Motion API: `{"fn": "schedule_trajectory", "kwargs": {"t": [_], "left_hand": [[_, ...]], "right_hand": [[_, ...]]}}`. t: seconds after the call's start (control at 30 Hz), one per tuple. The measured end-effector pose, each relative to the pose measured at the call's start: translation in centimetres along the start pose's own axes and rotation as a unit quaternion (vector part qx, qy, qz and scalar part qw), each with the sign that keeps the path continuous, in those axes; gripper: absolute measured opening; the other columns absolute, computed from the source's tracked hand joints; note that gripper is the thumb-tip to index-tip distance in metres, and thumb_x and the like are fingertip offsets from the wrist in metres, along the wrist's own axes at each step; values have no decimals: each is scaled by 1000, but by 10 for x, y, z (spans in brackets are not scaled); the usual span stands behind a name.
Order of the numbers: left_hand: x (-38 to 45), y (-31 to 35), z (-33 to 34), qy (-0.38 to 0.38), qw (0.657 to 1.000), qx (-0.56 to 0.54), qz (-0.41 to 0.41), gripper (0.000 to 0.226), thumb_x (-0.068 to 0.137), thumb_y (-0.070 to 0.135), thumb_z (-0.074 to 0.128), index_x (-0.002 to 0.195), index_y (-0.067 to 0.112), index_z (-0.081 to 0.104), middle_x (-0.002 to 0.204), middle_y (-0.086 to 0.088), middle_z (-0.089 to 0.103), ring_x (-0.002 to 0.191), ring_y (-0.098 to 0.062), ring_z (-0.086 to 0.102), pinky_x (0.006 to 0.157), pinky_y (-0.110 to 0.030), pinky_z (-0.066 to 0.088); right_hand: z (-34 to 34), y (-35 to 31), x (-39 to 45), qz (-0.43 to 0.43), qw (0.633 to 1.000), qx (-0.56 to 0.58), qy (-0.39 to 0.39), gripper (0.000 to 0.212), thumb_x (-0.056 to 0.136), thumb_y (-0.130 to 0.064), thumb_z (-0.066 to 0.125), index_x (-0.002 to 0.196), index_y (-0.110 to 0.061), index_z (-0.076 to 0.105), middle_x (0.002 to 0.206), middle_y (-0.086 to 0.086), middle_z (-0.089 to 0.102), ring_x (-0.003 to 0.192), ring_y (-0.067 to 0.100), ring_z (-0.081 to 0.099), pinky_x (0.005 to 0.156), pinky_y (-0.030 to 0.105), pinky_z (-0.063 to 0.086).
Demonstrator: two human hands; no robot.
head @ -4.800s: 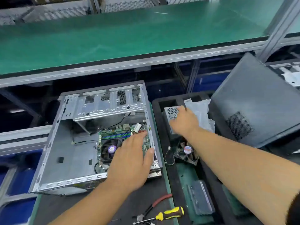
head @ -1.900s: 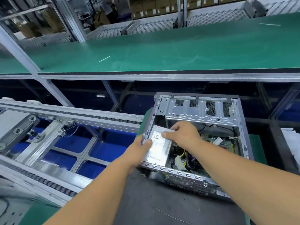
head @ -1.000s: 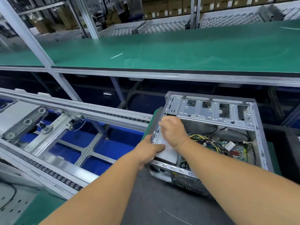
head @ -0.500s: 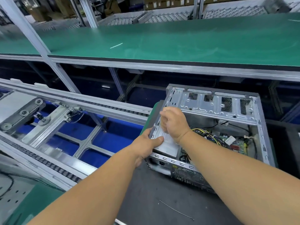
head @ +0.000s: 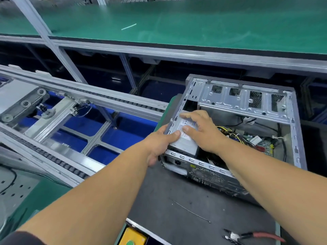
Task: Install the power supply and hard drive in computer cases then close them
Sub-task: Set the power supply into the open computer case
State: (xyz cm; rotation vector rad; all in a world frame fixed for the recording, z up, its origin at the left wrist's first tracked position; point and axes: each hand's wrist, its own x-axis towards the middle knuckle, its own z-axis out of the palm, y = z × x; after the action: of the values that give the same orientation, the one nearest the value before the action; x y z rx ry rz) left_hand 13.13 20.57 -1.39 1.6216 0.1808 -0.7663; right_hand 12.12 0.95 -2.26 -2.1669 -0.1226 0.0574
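Note:
An open computer case [head: 290, 131] lies on its side on a dark mat, its open side facing up. A silver power supply [head: 185, 144] with a white label sits in the case's near-left corner. My left hand [head: 159, 144] grips the case's left wall from outside, thumb on the power supply's top. My right hand [head: 203, 129] presses flat on the power supply, fingers spread over its label. Yellow and black cables [head: 228, 133] run from it toward the green motherboard [head: 265, 144]. No hard drive shows.
A roller conveyor frame [head: 79, 106] over blue bins runs along the left. A green belt [head: 177, 23] spans the back. Red-handled pliers [head: 254, 236] and a thin wire [head: 191, 211] lie on the dark mat [head: 177, 200] near me. A yellow block [head: 132, 236] sits at the bottom edge.
My right hand has opened from a closed grip to flat fingers on the power supply's label. The power supply sits lower in the corner. My left hand stays on the case wall.

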Motion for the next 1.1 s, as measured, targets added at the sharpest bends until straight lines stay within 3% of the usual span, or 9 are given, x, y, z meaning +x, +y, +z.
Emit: {"fn": "schedule_trajectory", "kwargs": {"t": [0.1,0.2,0.23,0.3,0.37,0.43,0.67,0.93,1.1], "left_hand": [[-16,3,12,103,993,-45,27,55,88,47,75,138,32,56,116,8,74,105,-17,72,97,-45,56],[-52,-18,32,358,923,-143,15,51,81,54,69,124,31,54,105,14,60,90,-9,58,79,-35,46],[-65,-29,38,385,907,-173,-10,53,76,58,68,118,28,54,98,10,58,84,-13,54,75,-35,43],[-83,-42,52,319,912,-239,-99,61,73,66,72,114,23,58,96,2,62,87,-18,56,76,-38,45],[-81,-41,65,176,919,-314,-162,81,80,70,71,140,18,54,133,-10,61,122,-28,57,101,-45,46],[-67,-33,72,113,912,-368,-144,85,84,67,68,149,16,49,147,-15,55,135,-31,52,117,-46,38],[-37,-24,82,135,935,-312,-104,71,86,69,67,135,18,62,121,-10,74,110,-33,71,104,-48,52],[-32,-27,72,132,940,-292,-120,72,81,68,71,134,20,65,132,-11,68,123,-36,63,110,-49,46],[-36,-23,71,127,939,-301,-109,51,89,61,68,117,19,74,105,-6,79,93,-26,77,82,-35,59]], "right_hand": [[-2,-3,1,5,1000,10,14,42,102,-26,62,143,-34,57,134,-3,41,136,21,32,124,41,23],[-3,-1,-2,7,999,31,22,43,101,-25,63,143,-35,58,130,-7,41,134,17,31,120,33,21],[-3,-1,-3,4,999,33,23,44,101,-24,63,144,-35,57,128,-8,41,132,16,31,118,30,20],[1,-2,-5,-2,999,22,25,48,102,-21,62,147,-34,54,127,-7,41,129,14,30,115,27,18],[3,-5,-5,-6,999,12,33,50,103,-19,60,150,-32,51,127,-6,42,124,9,28,113,25,17],[4,-8,-6,-7,999,4,42,50,104,-19,59,151,-30,50,129,-5,42,124,7,26,112,22,15],[2,-7,4,29,998,8,53,66,94,-33,72,155,-29,45,130,-8,37,122,6,26,110,20,17],[11,-2,13,25,997,8,70,89,73,-59,85,151,-36,49,123,-15,40,113,4,28,91,5,19],[5,-12,12,49,998,10,31,85,78,-56,82,153,-32,47,128,-11,40,122,11,28,108,22,22]]}}
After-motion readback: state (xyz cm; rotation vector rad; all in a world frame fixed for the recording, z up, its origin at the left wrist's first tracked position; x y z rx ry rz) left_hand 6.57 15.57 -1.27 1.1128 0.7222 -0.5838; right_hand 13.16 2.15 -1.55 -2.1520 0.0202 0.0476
